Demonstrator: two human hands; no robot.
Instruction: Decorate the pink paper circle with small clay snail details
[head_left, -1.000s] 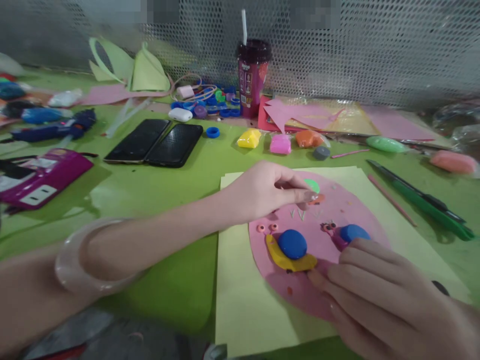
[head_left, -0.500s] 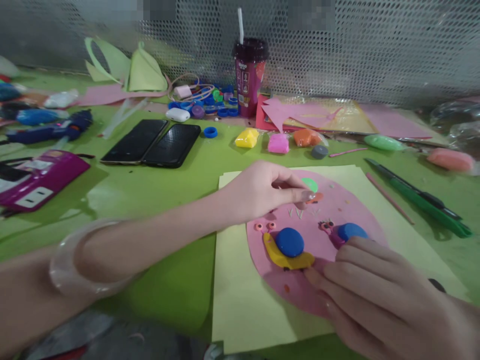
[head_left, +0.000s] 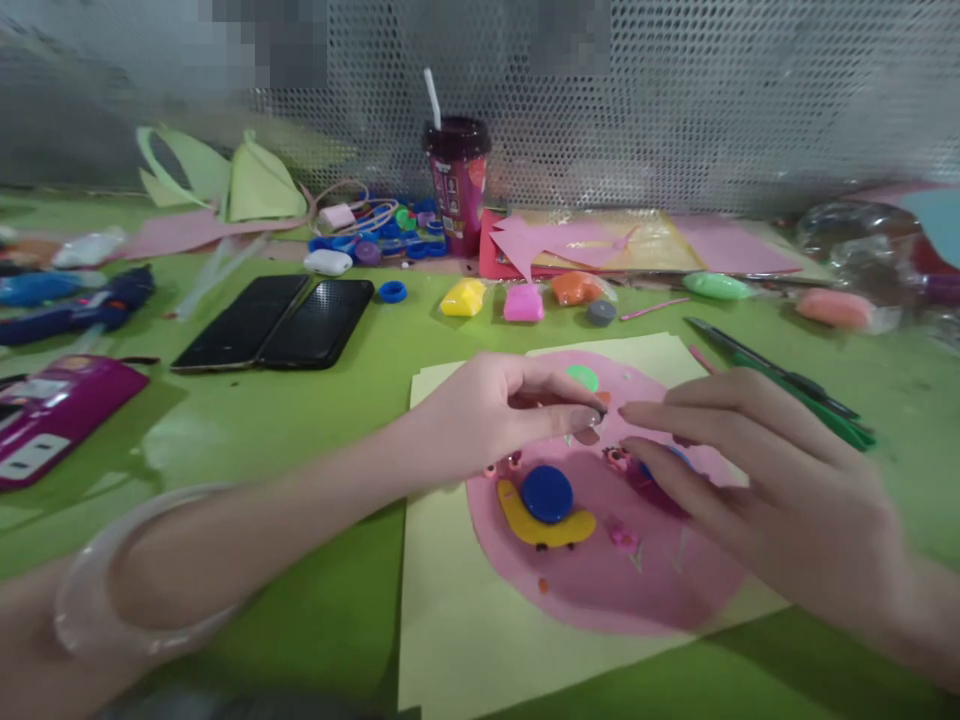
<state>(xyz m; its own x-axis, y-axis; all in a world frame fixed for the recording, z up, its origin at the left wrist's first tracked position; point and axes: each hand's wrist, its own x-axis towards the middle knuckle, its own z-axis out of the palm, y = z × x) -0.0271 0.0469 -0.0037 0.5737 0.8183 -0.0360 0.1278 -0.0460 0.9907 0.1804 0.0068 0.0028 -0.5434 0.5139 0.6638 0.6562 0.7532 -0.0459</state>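
Note:
My left hand (head_left: 487,415) pinches a small dark bit (head_left: 599,411), perhaps clay, between thumb and forefinger above a pink paper disc (head_left: 525,590). Close by on the right, my right hand (head_left: 787,490) hovers with thumb and forefinger apart, nothing visible between them. The disc lies on pale yellow paper (head_left: 439,620). On it is a snail with a yellow clay body (head_left: 517,520) and a round blue shell (head_left: 547,494). A second snail's blue shell (head_left: 670,462) is partly covered by my right fingers. A pink flower shape (head_left: 623,538) sits below.
Wrapped yellow clay (head_left: 463,298), pink clay (head_left: 523,303) and orange clay (head_left: 576,289) lie behind the paper. A green cutter knife (head_left: 795,385) is to the right. Two phones (head_left: 322,325) and a magenta device (head_left: 67,415) lie left. A lidded cup (head_left: 457,190) stands behind.
My right hand has lifted from beside the yellow snail and moved up to my left fingertips, uncovering the pink flower. The camera view has shifted slightly; the dark bit now shows in my left pinch.

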